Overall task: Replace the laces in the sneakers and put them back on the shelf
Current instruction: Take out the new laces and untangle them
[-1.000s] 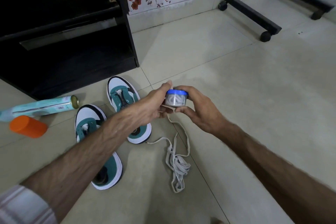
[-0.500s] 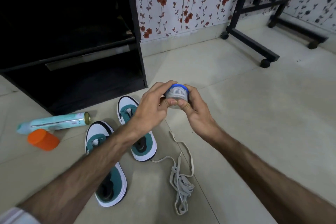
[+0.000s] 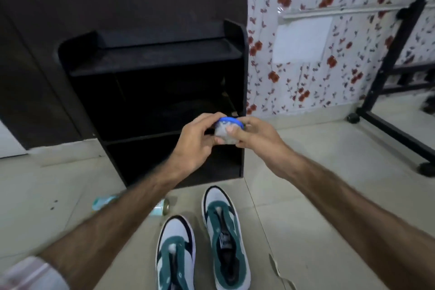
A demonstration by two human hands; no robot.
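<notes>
A small clear jar with a blue lid [image 3: 226, 130] is held up between both hands in front of the black shelf unit [image 3: 155, 59]; pale coiled laces show inside it. My left hand [image 3: 196, 143] grips its left side, my right hand [image 3: 254, 135] its right side with the thumb across the front. Two white and teal sneakers lie unlaced on the floor below: the left sneaker [image 3: 175, 252] and the right sneaker [image 3: 223, 238], toes toward the shelf. An end of the old white lace [image 3: 279, 272] shows at the bottom right.
A pale spray can [image 3: 160, 208] lies on the tiles left of the sneakers, partly hidden by my left forearm. A black wheeled metal frame [image 3: 386, 129] stands at the right against the floral wall. The shelf compartments are dark.
The view has tilted up toward the shelf. Both hands have carried the jar up and in front of the shelf. The orange cap and most of the old lace have left the view.
</notes>
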